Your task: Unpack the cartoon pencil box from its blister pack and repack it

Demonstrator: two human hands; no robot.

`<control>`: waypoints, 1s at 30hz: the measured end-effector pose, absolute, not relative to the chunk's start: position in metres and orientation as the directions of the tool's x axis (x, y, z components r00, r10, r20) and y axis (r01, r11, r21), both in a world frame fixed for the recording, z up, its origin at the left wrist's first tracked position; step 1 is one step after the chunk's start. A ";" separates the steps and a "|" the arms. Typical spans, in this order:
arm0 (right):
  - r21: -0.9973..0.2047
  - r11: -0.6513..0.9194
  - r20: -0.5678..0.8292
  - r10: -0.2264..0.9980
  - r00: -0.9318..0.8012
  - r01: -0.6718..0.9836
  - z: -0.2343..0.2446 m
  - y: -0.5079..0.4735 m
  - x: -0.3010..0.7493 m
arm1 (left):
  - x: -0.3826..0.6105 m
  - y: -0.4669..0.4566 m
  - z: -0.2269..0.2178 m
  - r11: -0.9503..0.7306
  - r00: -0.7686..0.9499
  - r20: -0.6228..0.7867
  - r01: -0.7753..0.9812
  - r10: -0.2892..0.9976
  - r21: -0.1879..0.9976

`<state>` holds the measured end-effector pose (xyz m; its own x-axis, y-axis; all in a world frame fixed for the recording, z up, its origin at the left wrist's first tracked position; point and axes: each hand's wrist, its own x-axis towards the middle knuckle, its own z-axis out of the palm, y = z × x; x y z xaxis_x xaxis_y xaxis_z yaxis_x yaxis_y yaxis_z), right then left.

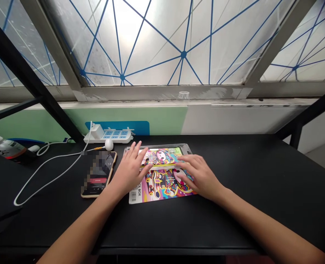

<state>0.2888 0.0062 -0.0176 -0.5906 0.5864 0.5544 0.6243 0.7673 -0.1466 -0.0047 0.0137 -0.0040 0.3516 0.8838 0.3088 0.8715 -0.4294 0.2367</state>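
Note:
A colourful cartoon pencil box (162,157) in clear plastic lies on the black desk. Under its near side a printed card (162,185), marked "CIL BOX" and with a barcode, sticks out towards me. My left hand (130,167) rests at the left end of the box, fingers spread and pointing away. At the right end lies my right hand (202,176), its fingers stretched over the box's edge and the card. Neither hand is wrapped round anything. The parts of box and card beneath my fingers are hidden.
Left of the card lies a phone (100,176), partly blurred out. A white cable (49,161) loops across the desk from a power strip (115,136) at the wall. A white bottle (6,148) lies far left. Black frame bars (35,80) slant up at both sides.

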 end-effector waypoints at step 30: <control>-0.231 0.537 0.280 0.835 -0.474 0.811 -0.017 -0.012 0.269 | -0.008 0.050 -0.009 -0.417 0.405 0.103 0.864 0.909 0.281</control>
